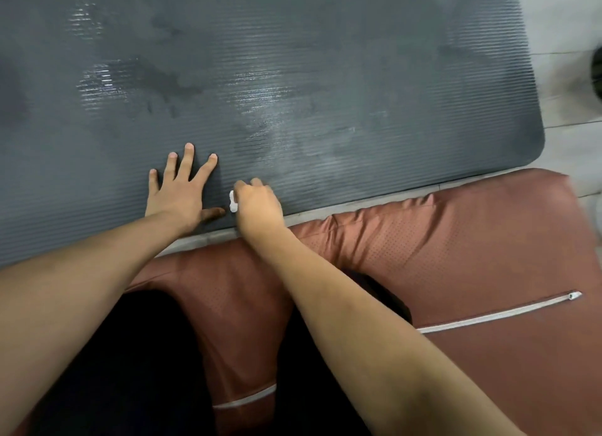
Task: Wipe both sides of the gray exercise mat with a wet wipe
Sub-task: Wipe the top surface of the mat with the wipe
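Gray mat flat, long axis left-right

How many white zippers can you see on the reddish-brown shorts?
2. One white zipper runs diagonally across the right leg of the reddish-brown mesh shorts; another shows near the bottom centre, partly hidden. More may be out of view.

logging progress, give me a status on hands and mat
Left hand flat on mat, fingers spread. Right hand shut on wipe, at near edge. Wet streaks across mat. Nothing in the way.
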Demonstrator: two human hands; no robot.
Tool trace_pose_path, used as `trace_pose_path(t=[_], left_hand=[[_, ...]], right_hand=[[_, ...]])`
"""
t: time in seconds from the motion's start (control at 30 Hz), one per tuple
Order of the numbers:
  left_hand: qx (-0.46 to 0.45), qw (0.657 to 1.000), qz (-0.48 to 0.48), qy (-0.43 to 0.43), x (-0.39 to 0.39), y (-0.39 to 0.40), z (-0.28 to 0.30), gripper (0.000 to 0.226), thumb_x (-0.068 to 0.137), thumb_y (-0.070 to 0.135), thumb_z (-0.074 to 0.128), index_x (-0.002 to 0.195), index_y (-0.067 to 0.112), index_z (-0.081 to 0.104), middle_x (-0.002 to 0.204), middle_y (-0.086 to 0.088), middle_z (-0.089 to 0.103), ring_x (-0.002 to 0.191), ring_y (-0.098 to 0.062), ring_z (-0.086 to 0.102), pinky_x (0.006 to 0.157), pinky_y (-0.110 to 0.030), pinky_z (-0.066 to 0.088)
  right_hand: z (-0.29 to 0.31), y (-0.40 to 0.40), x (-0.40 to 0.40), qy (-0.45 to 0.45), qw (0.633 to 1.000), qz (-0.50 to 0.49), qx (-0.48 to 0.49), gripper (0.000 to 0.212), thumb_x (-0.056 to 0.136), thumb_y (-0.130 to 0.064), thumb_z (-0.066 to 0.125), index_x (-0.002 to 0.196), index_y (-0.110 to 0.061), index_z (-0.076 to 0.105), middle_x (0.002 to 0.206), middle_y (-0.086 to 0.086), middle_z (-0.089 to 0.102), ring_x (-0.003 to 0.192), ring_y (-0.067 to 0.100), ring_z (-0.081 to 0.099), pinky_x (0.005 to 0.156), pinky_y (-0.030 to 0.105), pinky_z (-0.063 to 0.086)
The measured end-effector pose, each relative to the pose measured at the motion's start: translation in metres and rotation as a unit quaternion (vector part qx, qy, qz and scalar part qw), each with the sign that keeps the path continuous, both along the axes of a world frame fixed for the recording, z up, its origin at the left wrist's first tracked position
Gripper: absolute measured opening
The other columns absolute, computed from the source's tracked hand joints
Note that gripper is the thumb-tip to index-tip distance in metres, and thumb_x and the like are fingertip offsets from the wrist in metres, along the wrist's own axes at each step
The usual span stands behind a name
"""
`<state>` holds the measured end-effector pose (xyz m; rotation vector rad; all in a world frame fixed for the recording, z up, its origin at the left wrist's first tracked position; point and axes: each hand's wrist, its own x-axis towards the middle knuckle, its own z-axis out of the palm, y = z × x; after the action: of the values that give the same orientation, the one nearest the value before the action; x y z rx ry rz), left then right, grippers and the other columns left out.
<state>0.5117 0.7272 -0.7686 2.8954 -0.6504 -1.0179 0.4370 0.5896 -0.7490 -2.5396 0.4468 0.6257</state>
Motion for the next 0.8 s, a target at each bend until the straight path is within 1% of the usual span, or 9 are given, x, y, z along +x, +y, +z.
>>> trace_pose_path(t=[0.07, 0.13, 0.23, 0.3, 0.37, 0.47, 0.53, 0.67, 0.8], left_hand=[[0.001, 1.000, 0.000, -0.002, 0.000, 0.000, 0.000, 0.108, 0.084, 0.066, 0.068, 0.160, 0.044, -0.005, 0.169, 0.000, -0.021, 0.157, -0.032, -0.009, 0.124, -0.061, 0.007], [0.003, 1.000, -0.004, -0.006, -0.001, 0.000, 0.000, 0.108, 0.084, 0.066, 0.068, 0.160, 0.043, -0.006, 0.169, -0.001, -0.020, 0.157, -0.032, -0.009, 0.124, -0.061, 0.007], [0.000, 1.000, -0.004, -0.005, 0.000, 0.000, 0.001, 0.108, 0.084, 0.067, 0.067, 0.160, 0.043, -0.006, 0.169, -0.001, -0.021, 0.157, -0.033, -0.010, 0.124, -0.061, 0.006], [0.001, 1.000, -0.004, -0.006, 0.000, 0.000, 0.001, 0.108, 0.084, 0.068, 0.067, 0.160, 0.044, -0.006, 0.169, -0.001, -0.022, 0.157, -0.033, -0.011, 0.124, -0.061, 0.006], [0.001, 1.000, -0.006, -0.006, -0.001, 0.001, 0.000, 0.108, 0.084, 0.068, 0.066, 0.160, 0.044, -0.007, 0.169, -0.001, -0.023, 0.157, -0.032, -0.012, 0.124, -0.061, 0.005], [-0.002, 1.000, -0.009, -0.007, 0.000, 0.001, 0.002, 0.108, 0.084, 0.069, 0.064, 0.160, 0.044, -0.008, 0.169, -0.001, -0.023, 0.157, -0.032, -0.012, 0.124, -0.061, 0.005], [-0.002, 1.000, -0.011, -0.003, -0.001, 0.001, 0.004, 0.108, 0.084, 0.070, 0.064, 0.160, 0.044, -0.009, 0.169, 0.000, -0.023, 0.157, -0.032, -0.012, 0.124, -0.061, 0.004], [-0.013, 1.000, -0.022, 0.017, 0.003, 0.004, 0.009, 0.109, 0.087, 0.062, 0.068, 0.160, 0.042, -0.009, 0.169, -0.001, -0.023, 0.157, -0.032, -0.012, 0.125, -0.060, 0.005], [-0.002, 0.996, -0.072, 0.048, 0.023, 0.020, 0.020, 0.115, 0.085, 0.046, 0.079, 0.161, 0.039, -0.008, 0.169, -0.003, -0.022, 0.157, -0.032, -0.006, 0.126, -0.054, 0.016]], right_hand=[[-0.002, -0.013, 0.002, -0.009, 1.000, -0.012, -0.016, 0.020, 0.091, -0.008, 0.053, 0.110, -0.008, 0.059, 0.114, 0.016, 0.056, 0.104, 0.035, 0.056, 0.083, 0.039, 0.046], [-0.007, -0.057, -0.004, -0.005, 0.995, -0.058, -0.076, 0.021, 0.091, -0.008, 0.051, 0.110, -0.008, 0.060, 0.114, 0.017, 0.058, 0.105, 0.036, 0.058, 0.083, 0.039, 0.048], [-0.009, -0.154, -0.026, -0.003, 0.967, -0.183, -0.178, 0.017, 0.089, -0.011, 0.053, 0.103, -0.008, 0.063, 0.109, 0.020, 0.062, 0.101, 0.037, 0.061, 0.080, 0.038, 0.049], [-0.005, -0.205, -0.041, 0.002, 0.946, -0.259, -0.196, 0.015, 0.087, -0.013, 0.054, 0.096, -0.006, 0.066, 0.104, 0.022, 0.064, 0.100, 0.039, 0.062, 0.080, 0.038, 0.048], [-0.004, -0.220, -0.044, 0.008, 0.938, -0.300, -0.176, 0.016, 0.085, -0.013, 0.054, 0.092, -0.007, 0.067, 0.101, 0.022, 0.066, 0.100, 0.038, 0.062, 0.081, 0.037, 0.047], [-0.009, -0.168, -0.029, 0.010, 0.950, -0.283, -0.128, 0.015, 0.082, -0.011, 0.057, 0.093, -0.010, 0.067, 0.098, 0.016, 0.068, 0.096, 0.033, 0.064, 0.079, 0.033, 0.048], [-0.014, -0.101, -0.015, 0.007, 0.974, -0.212, -0.083, 0.017, 0.084, -0.008, 0.058, 0.098, -0.011, 0.066, 0.100, 0.014, 0.067, 0.096, 0.031, 0.064, 0.078, 0.032, 0.048], [-0.005, 0.019, 0.003, -0.001, 0.997, -0.079, 0.017, 0.016, 0.095, -0.015, 0.054, 0.108, -0.008, 0.061, 0.111, 0.014, 0.057, 0.102, 0.033, 0.057, 0.081, 0.037, 0.044], [-0.008, -0.022, 0.001, -0.011, 0.994, -0.098, -0.045, 0.017, 0.090, -0.009, 0.053, 0.105, -0.008, 0.063, 0.109, 0.016, 0.060, 0.098, 0.035, 0.060, 0.080, 0.038, 0.047]])
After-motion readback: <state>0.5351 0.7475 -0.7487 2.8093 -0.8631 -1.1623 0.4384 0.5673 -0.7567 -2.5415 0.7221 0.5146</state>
